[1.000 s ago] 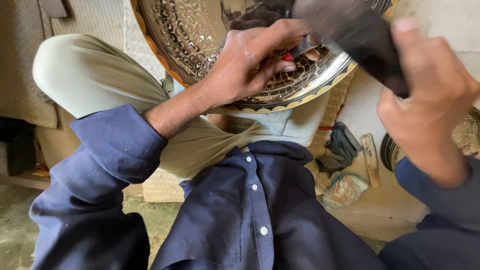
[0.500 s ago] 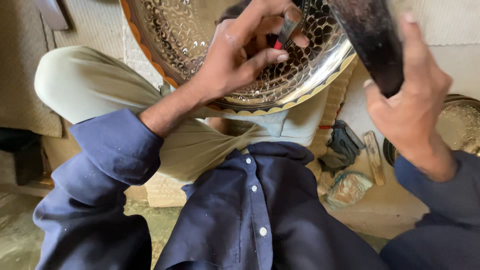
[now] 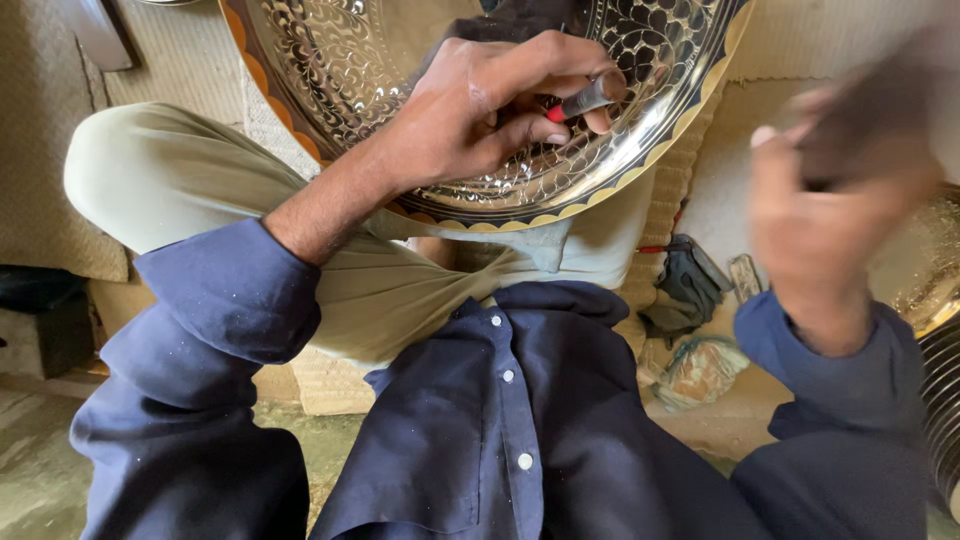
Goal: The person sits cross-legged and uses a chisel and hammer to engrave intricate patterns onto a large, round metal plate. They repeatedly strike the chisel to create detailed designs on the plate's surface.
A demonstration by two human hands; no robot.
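A large engraved brass tray (image 3: 420,110) is being propped across the person's lap, its scalloped lower rim resting on the pale trousers (image 3: 250,240) and its top running out of view. A slim punch (image 3: 585,100), steel with a red band, is being pinched between thumb and fingers of the left hand (image 3: 470,120), its tip being held to the patterned face near the tray's right side, above the rim. The right hand (image 3: 820,230) is being held out to the right of the tray, well apart from it, blurred by motion; it is being closed round a dark tool (image 3: 870,110), judged to be a hammer, though the head is too smeared to be made out. The step in hand is judged to be chasing of the pattern: the punch is being set and the blow is being readied. For the next move, the punch would need to be kept steady and square on its mark and the strike landed cleanly on its top end, clear of the left fingers (image 3: 560,50). A dark cloth (image 3: 685,290) is lying on the floor beside the right knee.
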